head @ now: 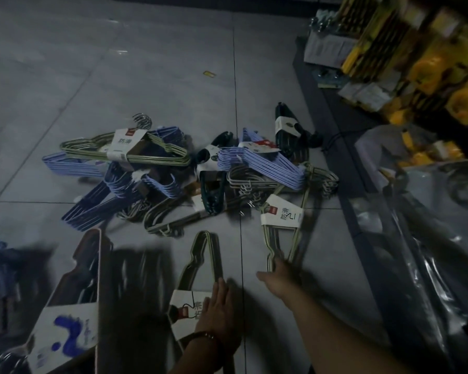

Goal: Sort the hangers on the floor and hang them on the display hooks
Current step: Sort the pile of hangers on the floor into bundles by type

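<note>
The pile of bundled hangers (173, 168), blue, green and dark green, lies on the grey tiled floor (119, 63). Just nearer than the pile, the right hand (277, 278) curls its fingers around the near end of a pale green hanger bundle (297, 238) with a white label. Left of that bundle, the left hand (216, 309) rests flat, fingers straight, on another green labelled bundle (203, 255). Right of the pile stand shelves of yellow goods (430, 71).

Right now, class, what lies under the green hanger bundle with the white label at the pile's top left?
Pale blue hangers stick out beneath the green bundle; whatever lies under its middle is hidden.
</note>
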{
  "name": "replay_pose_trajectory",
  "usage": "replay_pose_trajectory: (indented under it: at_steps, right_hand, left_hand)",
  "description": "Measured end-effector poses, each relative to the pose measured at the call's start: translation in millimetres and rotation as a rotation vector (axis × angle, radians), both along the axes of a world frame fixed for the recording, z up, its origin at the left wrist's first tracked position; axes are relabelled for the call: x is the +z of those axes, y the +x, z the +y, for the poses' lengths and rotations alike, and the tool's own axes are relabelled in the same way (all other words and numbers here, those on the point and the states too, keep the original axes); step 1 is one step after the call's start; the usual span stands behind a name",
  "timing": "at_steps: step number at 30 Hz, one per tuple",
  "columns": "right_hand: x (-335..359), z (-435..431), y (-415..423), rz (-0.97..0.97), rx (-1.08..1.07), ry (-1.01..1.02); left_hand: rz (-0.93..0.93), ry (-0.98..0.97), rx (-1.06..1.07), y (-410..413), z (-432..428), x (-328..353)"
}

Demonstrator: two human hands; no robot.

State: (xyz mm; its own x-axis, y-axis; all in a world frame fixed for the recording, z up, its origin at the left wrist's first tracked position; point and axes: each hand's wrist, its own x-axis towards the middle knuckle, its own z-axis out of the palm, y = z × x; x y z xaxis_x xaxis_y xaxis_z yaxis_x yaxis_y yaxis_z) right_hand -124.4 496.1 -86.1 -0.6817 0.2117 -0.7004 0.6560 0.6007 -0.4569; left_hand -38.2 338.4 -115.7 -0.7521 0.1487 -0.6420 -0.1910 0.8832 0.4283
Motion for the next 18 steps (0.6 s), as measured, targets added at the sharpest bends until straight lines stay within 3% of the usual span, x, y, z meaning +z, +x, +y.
replay_pose_trajectory:
  at_steps: [5, 9, 13, 18]
  right_hand:
    - [-0.2, -13.2, -8.6, -0.029, -0.125, -0.019]
    - [13.6, -24.8, -11.1, 0.128, -0.165, 0.089]
    - [54.5, -11.7, -0.1, 0.273, -0.088, 0.319]
    - [121.2, 29.4, 5.6, 0.292, -0.014, 0.302]
  left_hand:
    - [0.017, 0.023, -0.012, -2.0, 3.8, -11.1]
    - [0.061, 0.059, 0.019, -5.8, -4.5, -18.8]
    - [0.056, 0.194, 0.211, -5.1, -13.8, -5.8]
    - [0.121, 0.270, 0.425, -2.5, -13.4, 40.9]
